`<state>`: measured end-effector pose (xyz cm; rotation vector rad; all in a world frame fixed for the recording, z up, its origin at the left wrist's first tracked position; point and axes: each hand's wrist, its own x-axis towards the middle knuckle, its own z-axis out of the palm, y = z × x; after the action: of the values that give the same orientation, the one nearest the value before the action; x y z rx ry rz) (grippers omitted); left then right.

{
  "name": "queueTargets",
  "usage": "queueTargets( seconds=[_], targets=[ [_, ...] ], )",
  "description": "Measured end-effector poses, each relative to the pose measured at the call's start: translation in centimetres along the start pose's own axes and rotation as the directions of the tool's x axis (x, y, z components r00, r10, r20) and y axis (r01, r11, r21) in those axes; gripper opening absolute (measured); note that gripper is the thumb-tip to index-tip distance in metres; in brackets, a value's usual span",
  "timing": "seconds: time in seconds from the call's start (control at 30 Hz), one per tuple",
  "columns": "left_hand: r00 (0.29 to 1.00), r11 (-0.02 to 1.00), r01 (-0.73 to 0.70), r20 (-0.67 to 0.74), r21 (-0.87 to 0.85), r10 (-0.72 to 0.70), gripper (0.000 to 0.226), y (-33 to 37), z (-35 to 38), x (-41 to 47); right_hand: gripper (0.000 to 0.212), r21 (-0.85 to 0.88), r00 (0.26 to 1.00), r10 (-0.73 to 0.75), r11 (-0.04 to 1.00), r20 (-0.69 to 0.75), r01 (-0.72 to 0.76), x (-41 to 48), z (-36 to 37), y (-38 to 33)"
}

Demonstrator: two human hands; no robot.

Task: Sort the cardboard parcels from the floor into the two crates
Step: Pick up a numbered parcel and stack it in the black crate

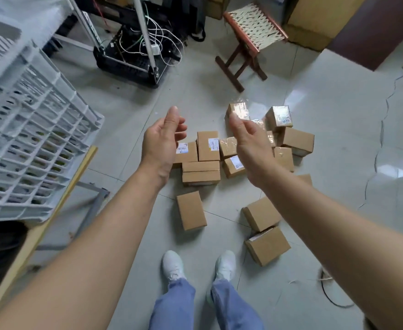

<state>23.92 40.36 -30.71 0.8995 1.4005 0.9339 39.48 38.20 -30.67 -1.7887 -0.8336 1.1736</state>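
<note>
Several small brown cardboard parcels (pixel 208 146) lie scattered on the pale tiled floor ahead of my feet, some with white labels, some wrapped in shiny tape (pixel 279 115). One plain parcel (pixel 191 210) lies alone nearer to me, and two more (pixel 262 213) sit at the right. My left hand (pixel 162 141) and my right hand (pixel 250 144) are stretched out above the pile, palms facing each other, fingers loosely bent, holding nothing. A white slatted plastic crate (pixel 28 129) stands at the left on a wooden-edged table.
A wooden stool with a woven seat (pixel 250 32) stands beyond the pile. A black frame with white cables (pixel 138 51) sits at the back left. Brown boxes line the far right wall. My white shoes (pixel 173 264) are just behind the parcels. A dark cable lies at lower right.
</note>
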Motion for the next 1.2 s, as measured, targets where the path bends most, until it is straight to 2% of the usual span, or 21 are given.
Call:
queueTargets(
  seconds=[0.4,0.53,0.67,0.77,0.83,0.97,1.03,1.1,1.2],
  targets=[
    [0.987,0.958,0.160,-0.065,0.238,-0.149,0.039,-21.3,1.6,13.1,0.053,-0.203,0.995,0.084,0.977,0.055,-0.071,13.2,4.3,19.6],
    [0.970,0.943,0.241,-0.088,0.228,-0.227,0.037,-28.8,2.4,16.8,0.049,-0.217,0.988,0.147,0.967,0.051,-0.133,17.5,5.8,27.5],
    [0.949,0.926,0.314,-0.096,0.211,-0.300,0.030,-35.8,3.2,19.9,0.060,-0.204,0.978,0.209,0.958,0.010,-0.203,21.4,6.6,34.7],
    [0.921,0.918,0.381,-0.133,0.109,-0.366,0.033,-40.3,3.4,22.2,0.053,-0.193,0.962,0.273,0.944,0.003,-0.267,23.9,7.2,38.7],
    [0.904,0.911,0.409,-0.157,0.052,-0.397,0.048,-42.8,3.5,23.8,0.062,-0.188,0.941,0.338,0.924,-0.006,-0.333,25.5,7.6,41.2],
    [0.866,0.878,0.479,-0.160,-0.007,-0.474,0.059,-45.9,3.8,26.3,0.078,-0.153,0.919,0.394,0.907,-0.012,-0.391,28.0,8.5,44.6],
    [0.854,0.863,0.504,-0.137,-0.029,-0.503,0.066,-47.1,3.8,27.3,0.095,-0.095,0.910,0.415,0.905,-0.015,-0.414,28.8,8.8,45.7],
    [0.846,0.855,0.517,-0.125,-0.044,-0.519,0.067,-47.7,4.1,27.7,0.111,-0.033,0.896,0.443,0.896,-0.012,-0.443,29.8,8.6,47.4],
    [0.837,0.847,0.530,-0.144,-0.031,-0.529,0.062,-46.4,4.6,26.6,0.113,0.026,0.883,0.469,0.883,-0.004,-0.468,29.8,8.0,47.4]
  ],
)
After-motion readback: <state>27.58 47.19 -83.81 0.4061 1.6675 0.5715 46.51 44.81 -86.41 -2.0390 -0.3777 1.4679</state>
